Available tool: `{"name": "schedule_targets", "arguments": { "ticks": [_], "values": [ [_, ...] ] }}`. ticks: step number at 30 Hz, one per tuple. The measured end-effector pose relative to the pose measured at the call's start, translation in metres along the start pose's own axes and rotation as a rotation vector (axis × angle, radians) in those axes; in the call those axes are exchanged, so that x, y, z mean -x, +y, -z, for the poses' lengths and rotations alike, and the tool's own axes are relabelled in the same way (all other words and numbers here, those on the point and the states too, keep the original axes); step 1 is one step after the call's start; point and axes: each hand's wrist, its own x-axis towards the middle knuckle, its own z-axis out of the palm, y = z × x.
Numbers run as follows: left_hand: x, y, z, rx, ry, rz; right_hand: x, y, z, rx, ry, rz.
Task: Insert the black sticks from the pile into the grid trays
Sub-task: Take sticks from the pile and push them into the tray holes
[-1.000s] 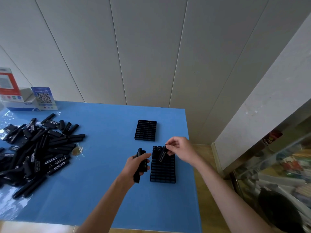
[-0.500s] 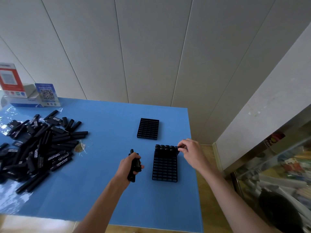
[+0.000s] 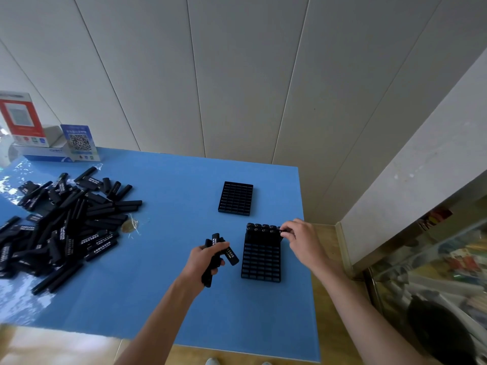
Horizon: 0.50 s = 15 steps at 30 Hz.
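Note:
A big pile of black sticks with white lettering lies at the left of the blue table. The near grid tray has several sticks standing in its far rows. A second grid tray lies beyond it with no sticks in it. My left hand grips a small bunch of black sticks just left of the near tray. My right hand pinches the top of a stick at the tray's far right corner.
A red and white box, a blue QR-code card and a flat white box stand at the table's far left. A clear wrapper lies beside the pile. A white ledge and a glass cabinet stand to the right.
My right hand carried a stick from the tray's far left to its far right corner and lowered it there. My left hand shifted slightly; the sticks in it have fanned apart.

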Motion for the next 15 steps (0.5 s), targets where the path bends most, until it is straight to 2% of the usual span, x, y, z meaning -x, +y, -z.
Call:
{"name": "schedule_targets", "arguments": {
  "ticks": [8,15],
  "values": [
    [0.0011,0.0011,-0.0034,-0.016,-0.029,-0.005,-0.0043,0.0012,-0.0049,0.071,-0.036,0.039],
    [0.0018,0.0021,-0.0023,0.01,-0.025,-0.009,0.0015,-0.0029,-0.007,0.055,0.023,0.011]
  ]
}}
